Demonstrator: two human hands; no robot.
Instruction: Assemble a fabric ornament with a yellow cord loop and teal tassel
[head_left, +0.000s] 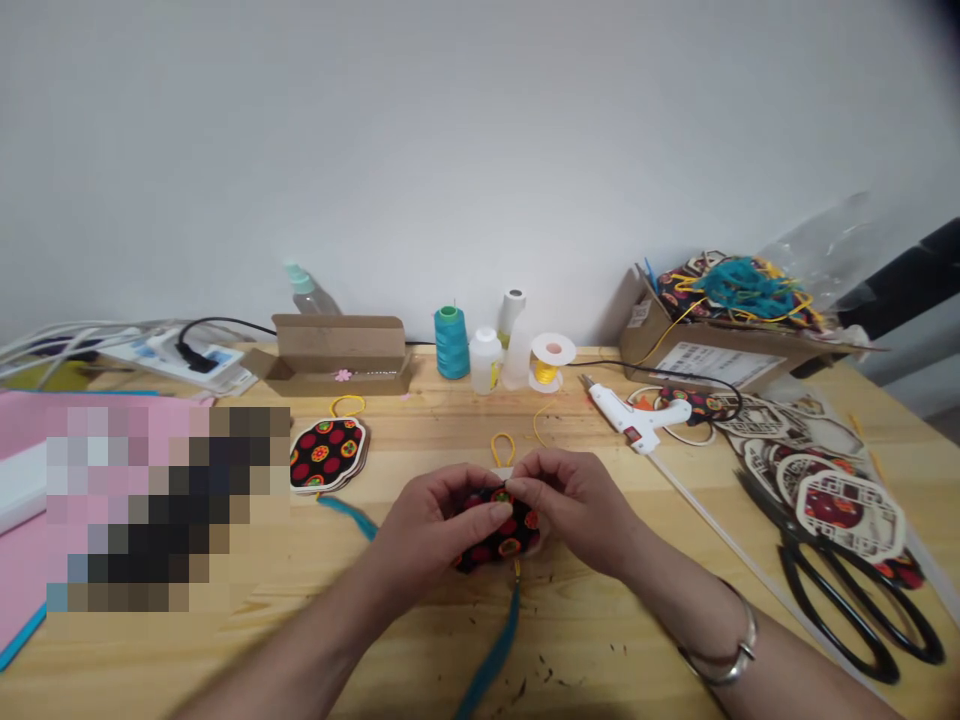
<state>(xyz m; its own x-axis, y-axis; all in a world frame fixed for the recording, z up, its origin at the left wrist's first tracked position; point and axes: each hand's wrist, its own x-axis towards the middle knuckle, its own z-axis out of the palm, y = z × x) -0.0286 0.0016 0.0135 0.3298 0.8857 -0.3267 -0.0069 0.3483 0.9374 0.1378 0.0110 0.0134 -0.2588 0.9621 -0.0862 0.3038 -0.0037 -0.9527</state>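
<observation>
Between my two hands lies a black fabric ornament (499, 545) patterned with red and orange rounds. A yellow cord loop (503, 447) sticks out at its top, and a teal tassel (499, 640) trails from its lower edge toward me. My left hand (435, 525) is closed on the ornament's left side, thumb lying across the fabric. With thumb and forefinger together, my right hand (581, 510) pinches the upper right edge. The fingers hide much of the rim. Left of them rests a small stack of similar ornaments (330, 455) with another teal tassel (349, 515).
A white glue gun (637, 410) and black scissors (832, 590) lie at the right, beside several lattice-cut pieces (851, 515). Along the wall stand an open cardboard box (337, 350), a teal thread cone (451, 343), bottles (486, 360), a yellow cord spool (553, 360) and a filled carton (705, 350).
</observation>
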